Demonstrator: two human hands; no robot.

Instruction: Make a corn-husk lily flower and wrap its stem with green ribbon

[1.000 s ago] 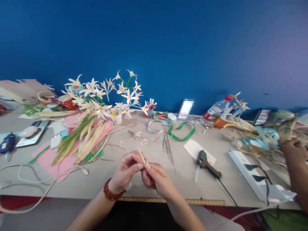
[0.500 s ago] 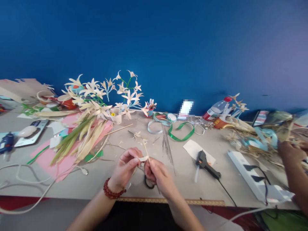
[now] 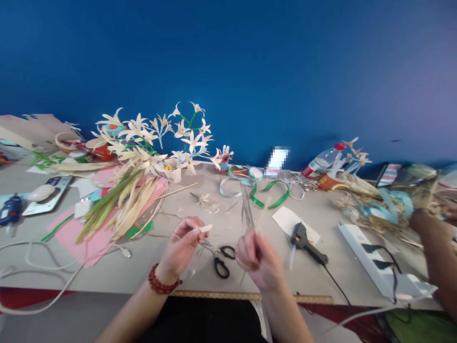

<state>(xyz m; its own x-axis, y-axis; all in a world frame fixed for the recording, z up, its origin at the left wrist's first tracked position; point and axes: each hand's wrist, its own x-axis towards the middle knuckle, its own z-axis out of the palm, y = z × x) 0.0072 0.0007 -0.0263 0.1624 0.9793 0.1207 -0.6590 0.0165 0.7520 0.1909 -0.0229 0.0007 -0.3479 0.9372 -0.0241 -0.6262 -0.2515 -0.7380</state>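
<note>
My left hand (image 3: 183,243), with a beaded bracelet at its wrist, pinches a small cream petal (image 3: 206,228) like a strip of husk. To its right my right hand (image 3: 259,259) is closed on a thin stem, whose blurred pale upper part stands above the fist. Black-handled scissors (image 3: 222,267) lie on the table between the hands, apart from both. Just beyond the right fist is a bundle of thin grey wires (image 3: 246,207). A small pale flower (image 3: 203,198) lies farther back.
At left, dried husks (image 3: 123,207) lie on pink paper near potted husk flowers (image 3: 193,142). At right are a glue gun (image 3: 303,243), a power strip (image 3: 371,262) and another person's arm (image 3: 432,247). Green ribbon (image 3: 269,205) lies behind; a wooden ruler (image 3: 214,295) runs along the front edge.
My hands have parted: the right moved right and slightly up with the stem, the left slightly left with the petal. The scissors between them now show more fully.
</note>
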